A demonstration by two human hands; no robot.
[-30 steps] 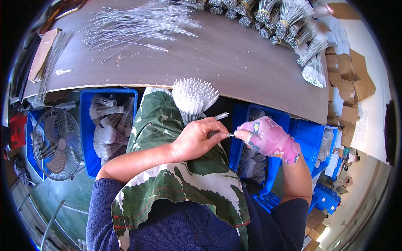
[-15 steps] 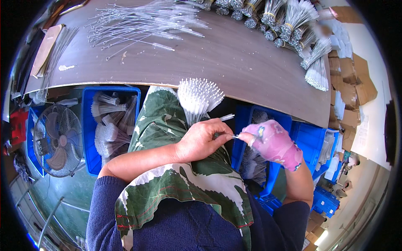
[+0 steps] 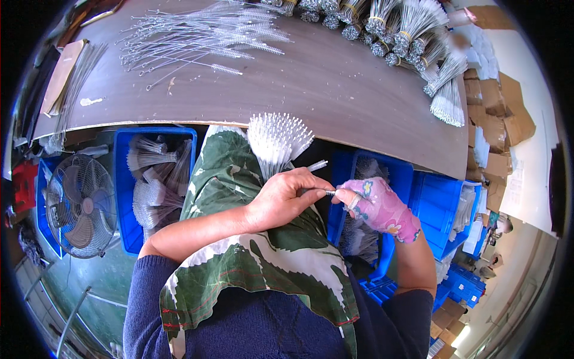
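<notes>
Over my lap, my left hand is closed in a pinch on a thin wire brush. A white bristled end shows just beyond its knuckles; whether it belongs to that same brush I cannot tell. My right hand, in a pink flowered fingerless cover, pinches the end of the wire a short way from the left fingertips. Behind the left hand stands a fanned bundle of white-tipped wire brushes. Its lower stems are hidden, so I cannot tell whether the hand grips them too. A camouflage apron covers my lap.
On the brown table lie loose looped wire brushes and, at far right, tied brush bundles. Blue bins with brushes stand at both sides below the table edge. A fan is at left; cardboard boxes are at right.
My right hand has turned slightly and come in closer to the left fingertips, its blur gone. The whole view has shifted a little; the left hand keeps its pinch.
</notes>
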